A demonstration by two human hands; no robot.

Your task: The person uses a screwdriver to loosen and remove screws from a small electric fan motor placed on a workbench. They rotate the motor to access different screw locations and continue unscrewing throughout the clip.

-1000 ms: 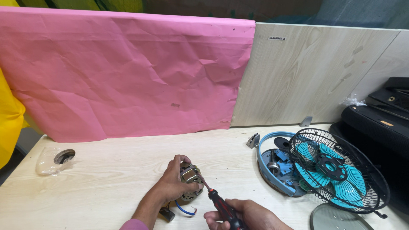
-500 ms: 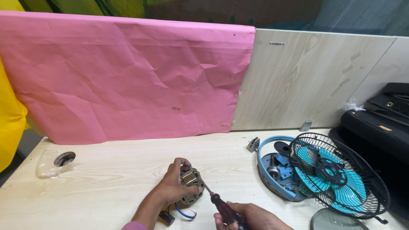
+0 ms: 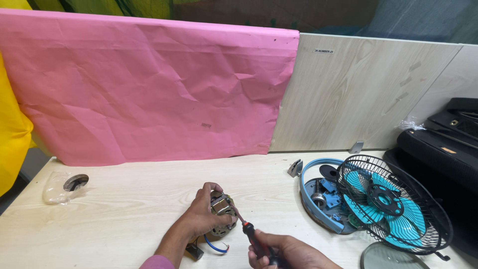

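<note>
Nearest the camera, the right hand is clenched on a red-and-black screwdriver, its tip set against the small fan motor that the left hand grasps just above the table. The fan looks well stripped already: blue housing and black wire guard with teal blades lie apart to the right, with the motor seemingly not yet finished

Pink sleeve cuff, bare hands

The crumpled paper sheet is pink. The surface is pale wood grain. The fan blades are turquoise behind a black wire grille. The screwdriver has a red-and-black handle.
</note>
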